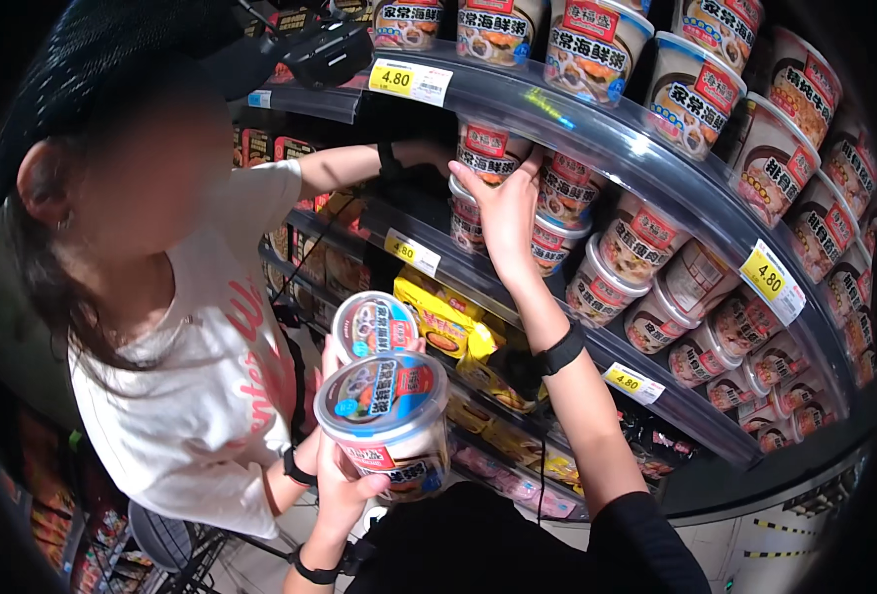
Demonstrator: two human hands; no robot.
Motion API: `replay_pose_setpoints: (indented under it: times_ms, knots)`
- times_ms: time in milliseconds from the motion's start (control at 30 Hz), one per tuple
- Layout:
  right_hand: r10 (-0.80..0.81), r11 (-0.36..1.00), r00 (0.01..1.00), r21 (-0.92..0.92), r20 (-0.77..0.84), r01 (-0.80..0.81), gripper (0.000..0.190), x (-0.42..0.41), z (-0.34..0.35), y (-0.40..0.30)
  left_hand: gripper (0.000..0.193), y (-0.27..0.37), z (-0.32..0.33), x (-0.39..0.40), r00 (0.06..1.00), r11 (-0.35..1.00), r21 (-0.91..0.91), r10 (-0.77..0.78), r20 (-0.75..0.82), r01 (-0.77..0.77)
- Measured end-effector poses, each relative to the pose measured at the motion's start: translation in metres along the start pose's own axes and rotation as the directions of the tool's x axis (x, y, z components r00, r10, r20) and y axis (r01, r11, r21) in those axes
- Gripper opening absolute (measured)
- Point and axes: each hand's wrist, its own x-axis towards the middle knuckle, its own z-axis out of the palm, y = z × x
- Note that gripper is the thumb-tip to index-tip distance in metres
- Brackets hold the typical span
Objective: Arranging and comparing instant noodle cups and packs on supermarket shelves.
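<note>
My left hand (346, 479) grips a lidded instant porridge cup (386, 423) by its side, in front of my body. The cup has a clear plastic rim and a blue, printed lid. My right hand (509, 211) is stretched to the shelf, thumb and fingers spread around an upper porridge cup (489, 148); its fingertips are partly hidden. That cup stands on a lower cup (468, 219). Just beyond my left hand's cup, a person beside me holds a similar cup (374, 324) in one hand.
The person (186, 356) stands close on the left, an arm (342, 171) reaching into the same shelf. A curved shelf edge (617, 160) with price tags (409, 80) runs above my right hand. Yellow noodle packets (442, 315) lie below. A wire cart (208, 546) is at lower left.
</note>
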Motion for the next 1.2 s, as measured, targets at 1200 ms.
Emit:
replay_pose_setpoints:
  times_ms: [1200]
  knots:
    - [0.113, 0.555, 0.780, 0.612, 0.616, -0.564, 0.080, -0.110, -0.110, 0.004, 0.091, -0.028, -0.013, 0.037, 0.989, 0.999, -0.035, 0.003, -0.149, -0.009]
